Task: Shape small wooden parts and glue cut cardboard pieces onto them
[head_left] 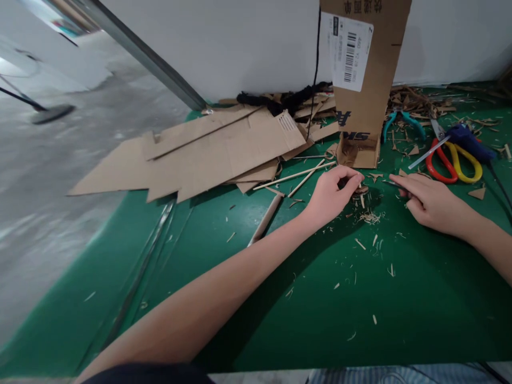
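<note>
Just in front of the small open end of a tall cardboard box, my left hand pinches a small brown piece with a pale wooden stick through it. My right hand is closed around a thin metal blade, whose tip points left toward the brown piece without touching it. Its handle is hidden in the palm. Fine wood shavings lie on the green table below the stick.
Flat cardboard sheets lie at the left back, beside thin wooden sticks. Red-and-yellow scissors, teal pliers and a blue glue gun lie at the right back, near cardboard scraps.
</note>
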Motion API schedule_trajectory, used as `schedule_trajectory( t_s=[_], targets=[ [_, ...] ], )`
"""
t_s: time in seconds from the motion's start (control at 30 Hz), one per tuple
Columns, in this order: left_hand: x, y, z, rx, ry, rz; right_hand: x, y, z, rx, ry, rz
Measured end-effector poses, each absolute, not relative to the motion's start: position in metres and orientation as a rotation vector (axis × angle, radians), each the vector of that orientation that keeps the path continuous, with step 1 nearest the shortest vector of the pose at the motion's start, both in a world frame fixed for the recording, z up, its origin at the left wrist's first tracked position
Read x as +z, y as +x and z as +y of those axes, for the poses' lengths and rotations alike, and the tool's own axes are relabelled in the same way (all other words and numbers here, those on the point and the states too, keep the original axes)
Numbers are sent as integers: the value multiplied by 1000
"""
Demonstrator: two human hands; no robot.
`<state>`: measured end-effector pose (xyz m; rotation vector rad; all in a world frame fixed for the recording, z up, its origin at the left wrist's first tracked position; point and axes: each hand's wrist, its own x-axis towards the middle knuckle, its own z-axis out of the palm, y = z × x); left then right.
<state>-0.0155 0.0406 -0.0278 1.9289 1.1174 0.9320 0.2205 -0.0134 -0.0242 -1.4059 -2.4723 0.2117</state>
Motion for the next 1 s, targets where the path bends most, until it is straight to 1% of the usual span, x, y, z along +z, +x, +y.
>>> schedule_trajectory(
  t_s=[0.23,0.53,0.67,0.8,1.0],
  targets=[
    [-28,-16,41,916,1949,1120,-18,223,-8,363,-1448,-2307],
    [-28,-15,41,912,1933,1097,-17,225,-3,441,-1503,-2205],
    [-29,-15,41,918,1931,1094,-9,232,-5,614,-1488,-2221],
    [-28,-16,41,909,1941,1102,-5,236,-6,782,-1356,-2155],
    [-24,-15,39,881,1945,1113,-21,233,0,959,-1296,-1920]
  ],
)
